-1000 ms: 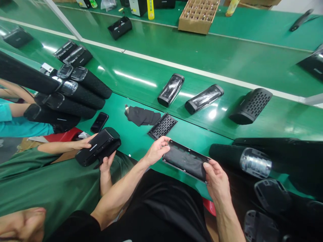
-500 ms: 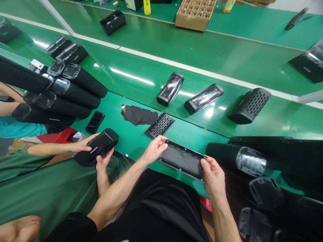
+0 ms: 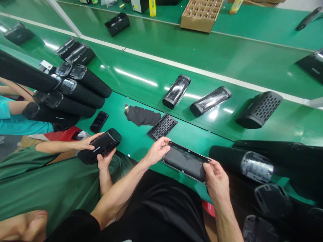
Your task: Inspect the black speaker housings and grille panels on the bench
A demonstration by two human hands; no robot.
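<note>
Both my hands hold a black rectangular speaker grille panel [image 3: 186,162] above the near edge of the bench, its inner side lined with dark mesh cloth. My left hand [image 3: 158,152] pinches its left end, thumb on top. At the right end my right hand [image 3: 216,176] grips it the same way. Just beyond my left hand lies another slotted grille panel [image 3: 163,127] on the green bench. Beside that panel rests a fanned pile of black cloth pieces [image 3: 142,116].
A co-worker's hands [image 3: 105,158] hold a black speaker [image 3: 101,146] at my left. A phone [image 3: 99,121] lies near it. Stacked black speaker housings flank me left [image 3: 80,90] and right [image 3: 254,163]. Several speakers stand on the belt, including a slotted one [image 3: 259,109]. A partitioned carton [image 3: 195,25] sits behind.
The whole view has shifted slightly, so the scene appears a little further right. My hands keep the same hold on the panel.
</note>
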